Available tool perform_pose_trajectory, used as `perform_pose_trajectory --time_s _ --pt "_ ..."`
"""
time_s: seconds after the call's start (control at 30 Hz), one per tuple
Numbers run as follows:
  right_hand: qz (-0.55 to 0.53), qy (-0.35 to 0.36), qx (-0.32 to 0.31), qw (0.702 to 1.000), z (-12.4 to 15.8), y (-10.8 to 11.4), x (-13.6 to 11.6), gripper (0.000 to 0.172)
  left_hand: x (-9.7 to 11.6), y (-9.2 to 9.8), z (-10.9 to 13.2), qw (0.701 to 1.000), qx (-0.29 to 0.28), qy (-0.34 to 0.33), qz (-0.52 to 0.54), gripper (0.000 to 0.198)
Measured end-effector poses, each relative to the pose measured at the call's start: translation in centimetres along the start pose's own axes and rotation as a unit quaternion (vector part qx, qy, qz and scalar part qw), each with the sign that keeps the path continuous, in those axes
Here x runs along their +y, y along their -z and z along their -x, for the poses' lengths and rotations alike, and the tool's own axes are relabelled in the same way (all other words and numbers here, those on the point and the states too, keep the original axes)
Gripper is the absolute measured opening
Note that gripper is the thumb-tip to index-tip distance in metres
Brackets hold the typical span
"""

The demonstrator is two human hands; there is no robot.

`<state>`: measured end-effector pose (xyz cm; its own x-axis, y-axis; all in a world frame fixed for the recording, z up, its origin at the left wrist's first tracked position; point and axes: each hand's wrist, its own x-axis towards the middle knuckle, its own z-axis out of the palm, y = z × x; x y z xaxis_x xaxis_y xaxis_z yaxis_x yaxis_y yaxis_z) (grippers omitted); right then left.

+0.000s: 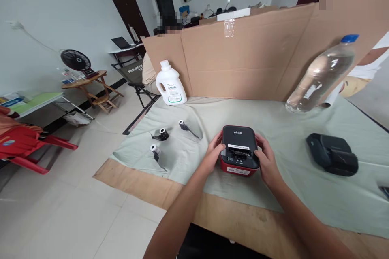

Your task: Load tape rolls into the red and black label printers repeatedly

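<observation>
A red and black label printer stands on the pale green cloth in front of me, its lid down and a white strip across the slot. My left hand grips its left side, thumb on the top edge. On the opposite side my right hand holds it the same way, thumb near the front corner. To the left lie three small rolls with dark tails: a white roll, a black roll and another white roll. Farther right sits a dark, bulky device whose kind I cannot tell.
A tall cardboard panel borders the table's back, with a white jug at its left and a clear bottle with a blue cap leaning at its right. Bare wood shows along the front edge. People are behind the panel.
</observation>
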<state>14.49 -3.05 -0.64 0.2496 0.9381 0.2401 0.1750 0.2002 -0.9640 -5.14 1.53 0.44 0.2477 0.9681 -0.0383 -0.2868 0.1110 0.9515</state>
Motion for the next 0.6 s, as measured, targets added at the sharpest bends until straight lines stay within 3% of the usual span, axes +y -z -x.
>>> perform_pose_trajectory --time_s 0.2,0.33,0.6 --pt "-0.008 -0.014 0.008 1.0 0.3 0.0 2.4 0.059 -0.8 -0.1 -0.2 0.999 0.002 -0.037 -0.007 0.06" --pt "0.024 -0.011 0.002 1.0 0.1 0.1 1.8 0.06 -0.5 -0.1 -0.1 0.999 0.001 -0.03 -0.018 0.057" --pt "-0.035 -0.073 0.025 0.996 0.3 -0.1 0.6 0.054 0.2 0.1 0.1 1.0 0.003 -0.008 -0.022 0.07"
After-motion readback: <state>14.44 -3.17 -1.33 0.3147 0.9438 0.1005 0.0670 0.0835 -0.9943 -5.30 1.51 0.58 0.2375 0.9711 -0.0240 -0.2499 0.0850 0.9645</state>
